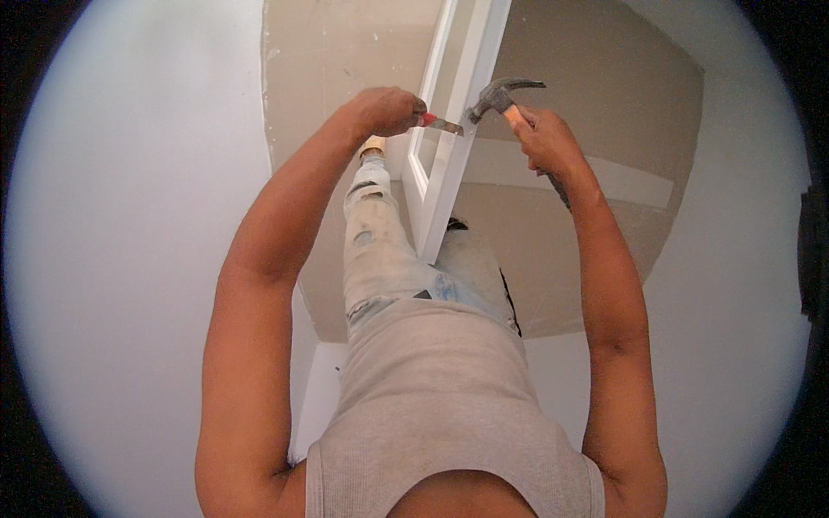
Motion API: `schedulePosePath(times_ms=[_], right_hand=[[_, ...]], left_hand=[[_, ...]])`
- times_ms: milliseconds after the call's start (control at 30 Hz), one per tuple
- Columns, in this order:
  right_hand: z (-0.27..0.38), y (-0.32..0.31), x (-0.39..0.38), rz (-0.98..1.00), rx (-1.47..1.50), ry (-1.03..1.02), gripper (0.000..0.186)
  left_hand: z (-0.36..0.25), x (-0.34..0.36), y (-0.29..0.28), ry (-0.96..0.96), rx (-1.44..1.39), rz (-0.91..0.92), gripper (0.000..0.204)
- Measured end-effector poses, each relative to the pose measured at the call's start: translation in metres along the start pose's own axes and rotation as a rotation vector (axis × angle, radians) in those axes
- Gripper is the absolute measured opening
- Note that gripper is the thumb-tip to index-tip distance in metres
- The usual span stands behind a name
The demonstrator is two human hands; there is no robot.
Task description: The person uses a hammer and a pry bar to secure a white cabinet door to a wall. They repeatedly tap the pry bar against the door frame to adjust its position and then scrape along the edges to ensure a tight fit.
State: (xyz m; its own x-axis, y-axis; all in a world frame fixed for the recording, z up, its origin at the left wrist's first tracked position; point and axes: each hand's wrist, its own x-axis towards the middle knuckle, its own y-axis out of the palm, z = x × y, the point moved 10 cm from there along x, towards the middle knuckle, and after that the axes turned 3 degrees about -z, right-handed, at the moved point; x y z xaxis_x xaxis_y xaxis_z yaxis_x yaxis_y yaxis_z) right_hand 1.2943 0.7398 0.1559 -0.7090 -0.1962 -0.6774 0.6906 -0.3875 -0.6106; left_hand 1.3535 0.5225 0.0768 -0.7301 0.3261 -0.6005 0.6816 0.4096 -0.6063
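Note:
A white framed panel (442, 192), like a door or window sash, stands on edge between my legs and runs away from me. My left hand (386, 111) is closed round the red handle of a chisel (447, 126). Its metal blade lies against the panel's narrow edge, tip pointing right. In my right hand (549, 142) is a claw hammer (497, 95), gripped by its orange and black handle. The hammer's striking face is close to the panel edge, just above the chisel tip; whether it touches cannot be told.
White walls (129, 216) rise on both sides. Under the panel is a beige-brown floor (596, 95) with small pale specks and a lighter band (604, 177) crossing it on the right. My legs, in worn stained trousers (376, 242), flank the panel's near end.

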Motion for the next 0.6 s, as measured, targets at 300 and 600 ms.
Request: schedulePosePath(times_ms=[300,600], right_hand=[[0.002,0.001,-0.001,0.002,0.031,-0.012,0.036],[0.009,0.001,-0.003,0.043,0.019,0.002,0.031]], left_hand=[[-0.004,-0.001,-0.004,-0.014,0.006,0.032,0.03],[-0.003,-0.001,-0.004,0.005,0.007,0.037,0.03]])
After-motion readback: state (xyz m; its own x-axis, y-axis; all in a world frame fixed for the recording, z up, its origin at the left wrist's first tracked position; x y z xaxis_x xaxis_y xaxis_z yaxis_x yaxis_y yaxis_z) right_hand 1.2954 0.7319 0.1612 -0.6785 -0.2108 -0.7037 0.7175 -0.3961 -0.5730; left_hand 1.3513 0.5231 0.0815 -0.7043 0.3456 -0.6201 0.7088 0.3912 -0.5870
